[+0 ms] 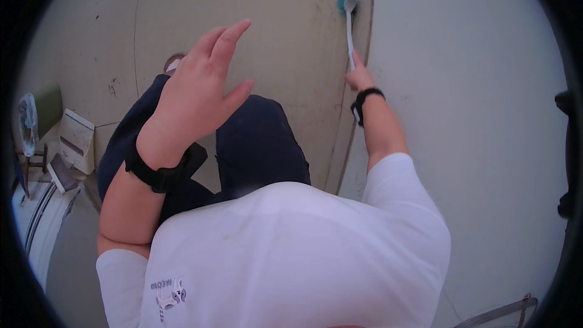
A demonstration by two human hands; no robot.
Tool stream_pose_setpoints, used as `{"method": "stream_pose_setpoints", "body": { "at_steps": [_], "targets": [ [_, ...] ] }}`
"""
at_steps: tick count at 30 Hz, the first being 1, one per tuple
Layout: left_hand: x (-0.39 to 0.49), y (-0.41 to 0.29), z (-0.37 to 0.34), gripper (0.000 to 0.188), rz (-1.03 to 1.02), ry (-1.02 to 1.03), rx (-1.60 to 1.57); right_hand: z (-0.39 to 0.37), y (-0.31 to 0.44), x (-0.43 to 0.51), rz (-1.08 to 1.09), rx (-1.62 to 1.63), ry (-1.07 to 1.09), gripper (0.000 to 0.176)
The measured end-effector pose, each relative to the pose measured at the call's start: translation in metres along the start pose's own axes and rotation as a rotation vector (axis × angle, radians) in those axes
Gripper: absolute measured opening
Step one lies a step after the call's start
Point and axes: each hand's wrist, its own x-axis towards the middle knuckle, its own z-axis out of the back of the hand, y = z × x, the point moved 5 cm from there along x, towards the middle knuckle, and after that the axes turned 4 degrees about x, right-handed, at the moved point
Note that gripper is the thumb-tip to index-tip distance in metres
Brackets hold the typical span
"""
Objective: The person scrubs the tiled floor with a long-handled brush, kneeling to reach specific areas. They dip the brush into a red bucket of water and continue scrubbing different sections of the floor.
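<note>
My right hand [360, 76] is closed around the end of a white-handled scrub brush [350, 32]. Its teal head rests low beside the wall, over the skirting tiles or floor edge; which of the two is not clear. My left hand [196, 82] is raised over my left knee, fingers apart and holding nothing. Beneath both hands lies a beige tiled floor [273, 54] with dark scuffs and thin joints. Each wrist wears a black band.
A pale wall [464, 100] runs along the right side. At the left stand a green bin [48, 105] with a plastic liner, a white dustpan-like container [77, 141] and a small grey-and-white object [63, 174]. My bent knees are below my hands.
</note>
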Motion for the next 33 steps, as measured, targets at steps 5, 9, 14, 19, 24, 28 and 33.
{"method": "stream_pose_setpoints", "body": {
  "at_steps": [5, 9, 14, 19, 24, 28, 33],
  "targets": [
    [0.001, 0.011, 0.001, 0.072, 0.058, 0.051, 0.005, -0.060, -0.133, -0.177, -0.032, 0.069, 0.171, 0.090],
    [0.002, 0.019, 0.000, 0.072, 0.085, 0.052, 0.014, -0.079, -0.190, -0.239, -0.227, -0.105, 0.313, 0.091],
    [0.002, 0.009, -0.002, 0.071, 0.018, 0.030, -0.003, -0.039, -0.074, -0.093, -0.046, -0.051, 0.136, 0.088],
    [0.000, 0.002, -0.001, 0.070, 0.020, 0.058, -0.046, -0.009, 0.008, -0.027, 0.009, -0.036, 0.002, 0.083],
    [-0.005, 0.016, 0.012, 0.070, 0.060, 0.049, -0.048, -0.044, -0.067, -0.145, 0.108, -0.183, 0.157, 0.084],
    [-0.010, 0.032, 0.016, 0.070, 0.171, 0.092, -0.069, -0.046, -0.096, -0.180, 0.060, -0.343, 0.261, 0.086],
    [-0.013, 0.031, 0.017, 0.070, 0.128, 0.073, -0.068, -0.010, 0.046, -0.039, 0.130, -0.260, 0.059, 0.078]
  ]
}}
